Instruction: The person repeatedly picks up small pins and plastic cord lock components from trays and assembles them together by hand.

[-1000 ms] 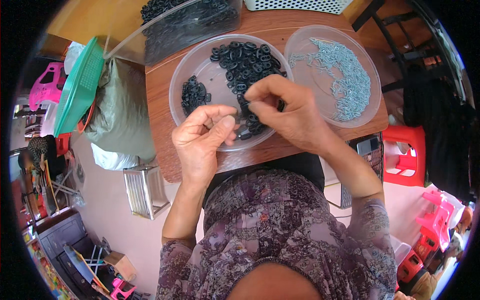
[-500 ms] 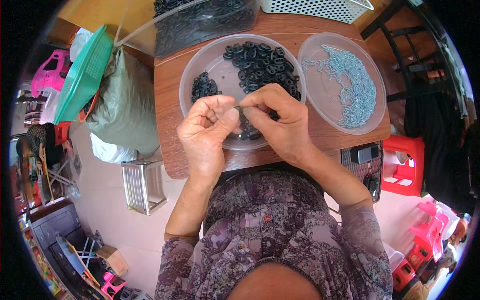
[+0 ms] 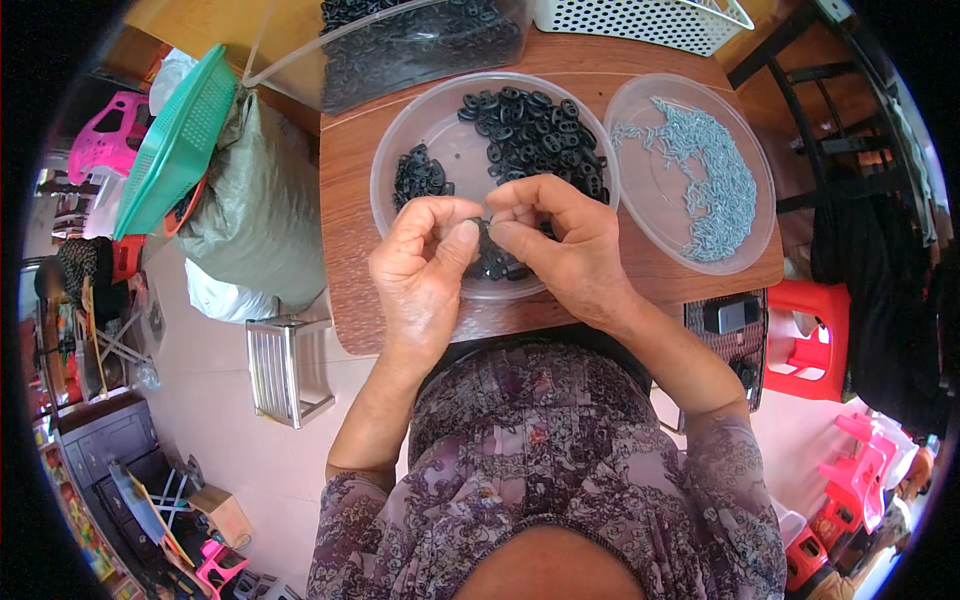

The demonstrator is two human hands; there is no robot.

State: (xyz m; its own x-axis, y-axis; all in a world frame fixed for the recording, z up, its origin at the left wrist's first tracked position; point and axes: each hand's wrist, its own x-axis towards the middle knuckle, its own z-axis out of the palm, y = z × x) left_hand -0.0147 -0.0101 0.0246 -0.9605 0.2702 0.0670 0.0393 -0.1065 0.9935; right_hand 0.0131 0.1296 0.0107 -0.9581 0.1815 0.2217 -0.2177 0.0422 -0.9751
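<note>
So both hands are meeting right over the near edge of the clear round plastic dish (image 3: 400, 150) that holds the black rubber rings (image 3: 535, 130). The left hand (image 3: 425, 265) has thumb and fingers curled in tight, and the right hand (image 3: 560, 245) is pinched the same way, with the fingertips of both almost touching in the middle. There's a small black ring (image 3: 482, 228) caught right between them, mostly hidden by the fingers, so I can't tell which hand really has it or which way its long axis runs. It sits between the two pinches, just left of the right thumb and just right of the left index finger, so both hands are about equally near. Right under them there's a little cluster of black pieces (image 3: 500, 265) in the dish, and a second small pile (image 3: 420, 178) sits by the dish's left wall. To the right, touching the first dish, is another clear dish (image 3: 640, 215) with silvery metal clips (image 3: 700, 175). Everything sits on a small brown wooden table (image 3: 345, 230), with a white slotted basket (image 3: 640, 18) at the far edge.
</note>
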